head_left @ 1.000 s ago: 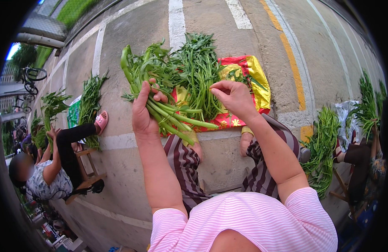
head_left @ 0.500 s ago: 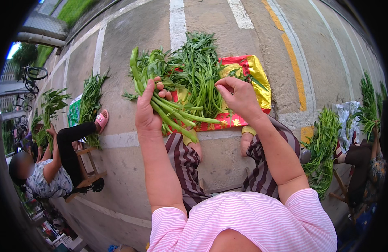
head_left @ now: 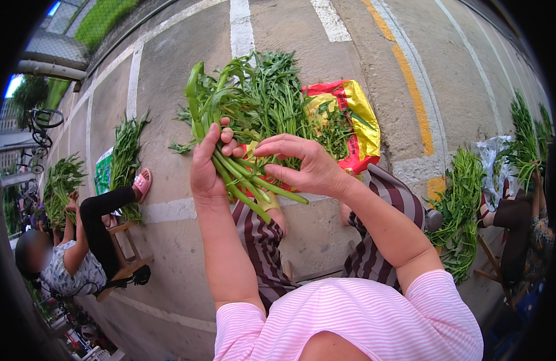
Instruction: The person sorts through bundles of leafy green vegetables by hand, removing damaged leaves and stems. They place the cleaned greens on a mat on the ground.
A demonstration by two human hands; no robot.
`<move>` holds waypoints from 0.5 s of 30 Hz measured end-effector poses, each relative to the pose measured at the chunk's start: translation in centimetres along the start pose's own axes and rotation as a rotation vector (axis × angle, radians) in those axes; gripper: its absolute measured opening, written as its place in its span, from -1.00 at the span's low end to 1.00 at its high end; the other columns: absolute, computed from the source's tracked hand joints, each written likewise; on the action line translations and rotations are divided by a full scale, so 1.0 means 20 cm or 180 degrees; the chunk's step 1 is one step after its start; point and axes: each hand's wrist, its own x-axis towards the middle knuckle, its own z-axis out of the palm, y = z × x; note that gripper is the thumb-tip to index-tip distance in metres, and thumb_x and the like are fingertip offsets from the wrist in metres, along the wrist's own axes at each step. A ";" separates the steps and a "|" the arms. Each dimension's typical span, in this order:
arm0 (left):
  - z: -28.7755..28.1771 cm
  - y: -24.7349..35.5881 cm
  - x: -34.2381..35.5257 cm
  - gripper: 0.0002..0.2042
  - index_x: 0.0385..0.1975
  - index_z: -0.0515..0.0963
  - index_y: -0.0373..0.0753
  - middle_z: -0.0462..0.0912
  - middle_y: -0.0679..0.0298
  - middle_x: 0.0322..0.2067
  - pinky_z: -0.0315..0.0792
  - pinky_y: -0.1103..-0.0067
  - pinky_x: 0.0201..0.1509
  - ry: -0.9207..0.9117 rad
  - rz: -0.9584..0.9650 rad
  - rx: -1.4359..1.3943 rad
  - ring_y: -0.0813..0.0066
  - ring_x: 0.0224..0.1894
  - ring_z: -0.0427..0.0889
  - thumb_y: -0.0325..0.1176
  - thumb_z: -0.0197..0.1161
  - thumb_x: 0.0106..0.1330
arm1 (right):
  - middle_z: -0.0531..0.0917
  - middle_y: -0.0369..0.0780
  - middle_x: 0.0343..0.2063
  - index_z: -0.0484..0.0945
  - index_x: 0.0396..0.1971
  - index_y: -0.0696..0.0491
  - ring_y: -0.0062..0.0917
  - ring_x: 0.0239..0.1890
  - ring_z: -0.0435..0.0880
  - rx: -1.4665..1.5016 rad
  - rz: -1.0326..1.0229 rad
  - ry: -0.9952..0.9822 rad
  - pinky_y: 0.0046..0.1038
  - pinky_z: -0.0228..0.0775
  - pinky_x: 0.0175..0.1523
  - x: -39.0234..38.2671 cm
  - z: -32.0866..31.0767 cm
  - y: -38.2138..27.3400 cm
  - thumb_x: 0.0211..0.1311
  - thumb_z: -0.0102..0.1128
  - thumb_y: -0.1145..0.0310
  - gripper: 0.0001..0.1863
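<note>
My left hand is wrapped round a bunch of water spinach. Its leafy part rises above my fingers, and thick green stem ends slant down to the right below them. Beside those stems, my right hand has its thumb and fingers apart, and I see nothing between them. A larger pile of water spinach lies just beyond both hands, partly on a red and gold plastic bag. Loose leaves and thin bits are scattered over the bag.
At the left, a seated person holds greens, with another pile by a pink sandal. Another person sits at the right edge near more greens. Painted lines cross the concrete ground. My striped trouser legs are close below.
My right hand has moved left from above the bag to the stem ends, and its fingers have spread from a pinch. My left hand still holds the bunch.
</note>
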 end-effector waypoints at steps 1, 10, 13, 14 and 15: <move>0.01 -0.01 0.00 -0.76 0.02 0.44 -0.34 0.50 0.37 -0.40 0.47 0.62 -0.32 0.0048 0.0007 0.0090 0.67 -0.47 0.43 -0.31 0.06 0.52 | 0.68 -0.20 -0.09 0.66 -0.07 0.09 -0.53 -0.05 0.68 0.0318 0.0265 -0.0019 -0.53 0.54 0.01 0.00 0.01 -0.01 0.19 0.30 0.53 -0.72; 0.03 -0.02 0.01 -0.76 -0.01 0.47 -0.36 0.52 0.35 -0.41 0.49 0.61 -0.37 0.0113 0.0037 0.0481 0.67 -0.49 0.45 -0.34 0.11 0.49 | 0.72 -0.22 -0.33 0.66 -0.18 0.15 -0.59 -0.29 0.72 -0.0335 0.0078 -0.0096 -0.55 0.56 -0.15 -0.01 0.00 0.03 0.21 0.30 0.51 -0.82; 0.02 -0.01 0.00 -0.77 -0.01 0.48 -0.36 0.52 0.35 -0.42 0.47 0.62 -0.38 0.0062 0.0026 0.0427 0.67 -0.49 0.45 -0.34 0.11 0.49 | 0.70 -0.22 -0.37 0.65 -0.26 0.16 -0.59 -0.32 0.71 -0.0377 0.0205 0.0101 -0.53 0.56 -0.18 -0.01 0.00 0.01 0.20 0.30 0.49 -0.87; 0.02 -0.01 0.00 -0.77 -0.01 0.47 -0.36 0.52 0.35 -0.42 0.47 0.63 -0.39 0.0068 0.0026 0.0403 0.68 -0.50 0.44 -0.34 0.11 0.49 | 0.69 -0.22 -0.39 0.64 -0.28 0.17 -0.58 -0.33 0.71 -0.0353 0.0296 0.0182 -0.52 0.56 -0.18 -0.01 0.00 0.01 0.19 0.30 0.49 -0.88; 0.02 0.00 0.00 -0.77 -0.01 0.47 -0.36 0.52 0.35 -0.42 0.46 0.63 -0.39 0.0067 0.0024 0.0378 0.68 -0.50 0.44 -0.34 0.11 0.49 | 0.69 -0.23 -0.39 0.63 -0.29 0.17 -0.59 -0.34 0.71 -0.0422 0.0334 0.0195 -0.52 0.55 -0.18 -0.01 0.00 0.01 0.20 0.29 0.48 -0.88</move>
